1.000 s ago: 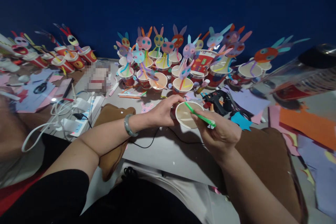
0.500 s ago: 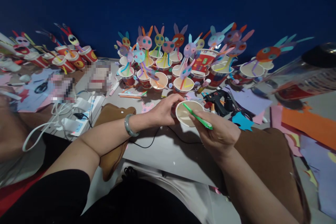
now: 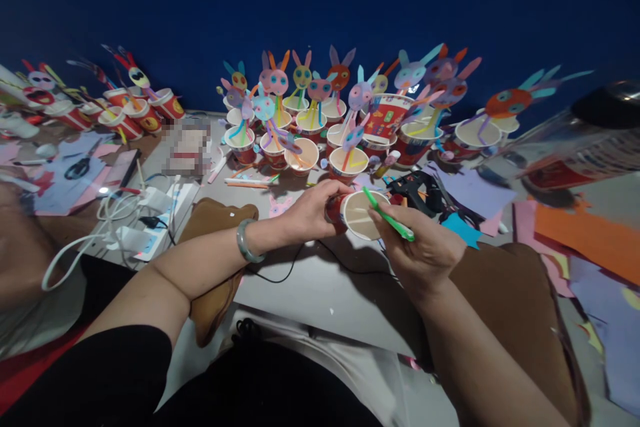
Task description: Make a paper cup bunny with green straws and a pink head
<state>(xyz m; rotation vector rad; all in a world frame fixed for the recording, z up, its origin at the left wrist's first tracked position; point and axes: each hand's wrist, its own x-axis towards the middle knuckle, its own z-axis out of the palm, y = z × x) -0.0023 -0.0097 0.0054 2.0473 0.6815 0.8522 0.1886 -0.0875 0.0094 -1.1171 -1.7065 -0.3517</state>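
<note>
My left hand (image 3: 320, 212) is wrapped around the side of a red paper cup (image 3: 357, 223), held above the table with its pale open mouth tilted toward me and to the right. Between the thumb and fingers of my right hand (image 3: 417, 243) is a slim bright green strip (image 3: 395, 221), whose exact kind I cannot make out. Its upper end crosses the cup's rim, and my right fingertips are close to that rim. Inside the cup, a pale band runs across the bottom.
Several paper cups with rabbit-like paper figures (image 3: 320, 87) stand at the back. A black glue gun (image 3: 417, 190), scissors and coloured paper (image 3: 585, 233) lie right. Brown cushions (image 3: 510, 320) flank my arms. Left are a power strip (image 3: 173, 217), cables and another person's arm (image 3: 23, 240).
The cup has shifted slightly right and turned, showing more of its red side. My right hand and the green strip have moved a little right, and the strip's tip sits higher at the rim.
</note>
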